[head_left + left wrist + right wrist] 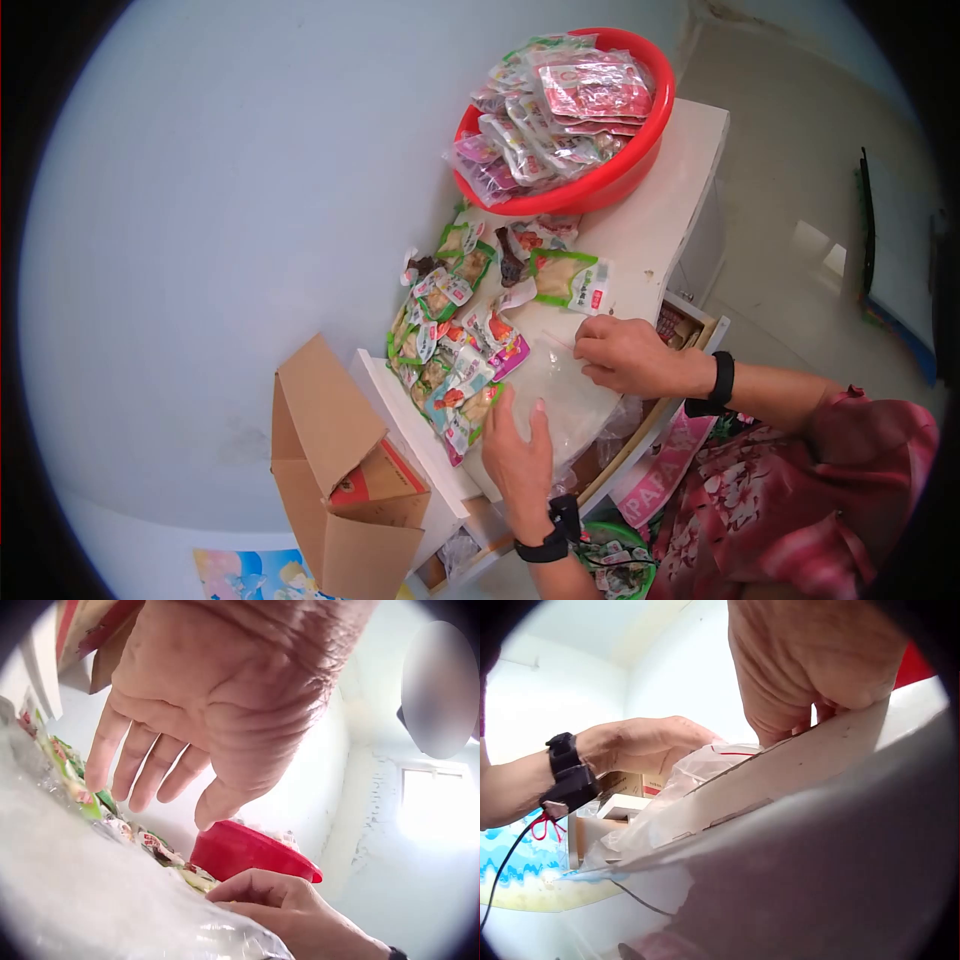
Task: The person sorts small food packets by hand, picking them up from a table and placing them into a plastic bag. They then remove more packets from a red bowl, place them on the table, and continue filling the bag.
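A clear plastic bag (568, 400) lies flat on the white cabinet top between the two hands. My right hand (635, 357) has its fingers bent down at the bag's far edge and pinches it there. With fingers extended and thumb apart, my left hand (518, 460) rests over the bag's near left side; its bare palm (217, 690) shows in the left wrist view. Just left of it lies a heap of small snack packets (440, 300), several with green edges. One green-edged packet (565, 278) sits separately beyond the bag.
A red basin (640, 165) full of packaged snacks stands at the cabinet's far end. An opened drawer (705, 335) juts out below the right forearm. To the left is an open cardboard box (330, 400) against the wall. A green basket (645, 570) with packets sits low by the person's clothing.
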